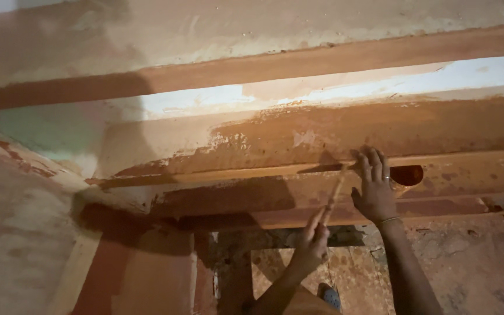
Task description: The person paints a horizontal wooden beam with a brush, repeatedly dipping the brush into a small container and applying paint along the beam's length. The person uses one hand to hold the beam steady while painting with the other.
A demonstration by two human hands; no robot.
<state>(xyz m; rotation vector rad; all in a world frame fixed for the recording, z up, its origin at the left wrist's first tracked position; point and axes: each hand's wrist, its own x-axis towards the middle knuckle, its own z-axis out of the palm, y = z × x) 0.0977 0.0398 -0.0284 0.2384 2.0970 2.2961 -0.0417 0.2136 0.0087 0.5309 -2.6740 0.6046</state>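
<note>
I look up at a stepped wall ledge (pixel 298 137) partly coated in red-brown paint. My left hand (pixel 312 240) is raised and grips a thin brush (pixel 335 192), whose tip touches the orange band of the ledge. My right hand (pixel 374 188), with a ring and a thin bracelet, is spread against the same band just right of the brush tip. It holds a small round bowl (pixel 408 175) with dark red-brown inside, pressed next to the ledge. Shadow hides how the fingers wrap the bowl.
A long red-brown beam (pixel 252 69) runs across above, with a pale unpainted strip (pixel 380 87) below it. A rough patchy wall (pixel 13 233) stands at the left. Below the ledge are a dark recess (pixel 275 239) and rough plaster (pixel 473 262).
</note>
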